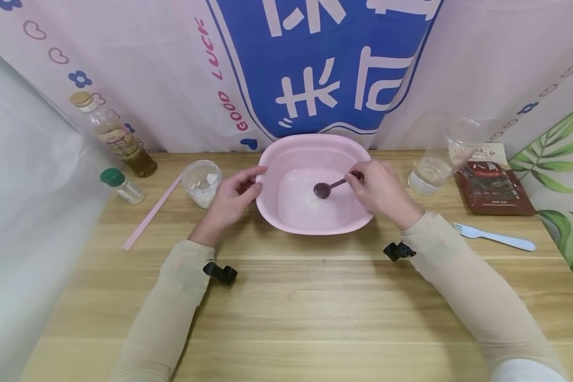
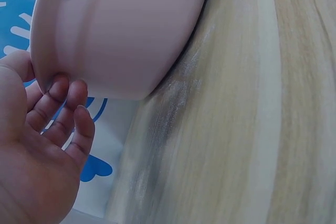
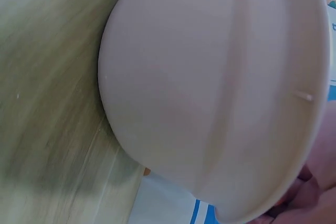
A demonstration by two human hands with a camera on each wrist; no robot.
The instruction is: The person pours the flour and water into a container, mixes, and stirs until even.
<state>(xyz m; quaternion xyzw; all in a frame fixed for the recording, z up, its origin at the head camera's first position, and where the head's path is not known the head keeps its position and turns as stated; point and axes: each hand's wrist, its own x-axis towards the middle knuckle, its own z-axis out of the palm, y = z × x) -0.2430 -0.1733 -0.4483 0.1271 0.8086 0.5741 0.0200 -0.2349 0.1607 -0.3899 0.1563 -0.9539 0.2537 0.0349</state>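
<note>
While the basin (image 1: 315, 159) sits mid-table (image 1: 286, 297) in the head view, the left hand (image 1: 231, 199) rests at its 9 o'clock rim, fingers relaxed, gripping nothing. Right hand (image 1: 379, 191) at 3 o'clock pinches the spoon (image 1: 328, 187), bowl end down inside the basin. Cup (image 1: 201, 182) just left of the left hand; fork (image 1: 494, 236) at 4 o'clock. Left wrist view: fingers (image 2: 65, 116) touch the basin (image 2: 121, 30) wall, loosely open. Right wrist view: basin (image 3: 210, 87) underside fills frame; hand barely visible at the lower right edge, grip not readable here.
</note>
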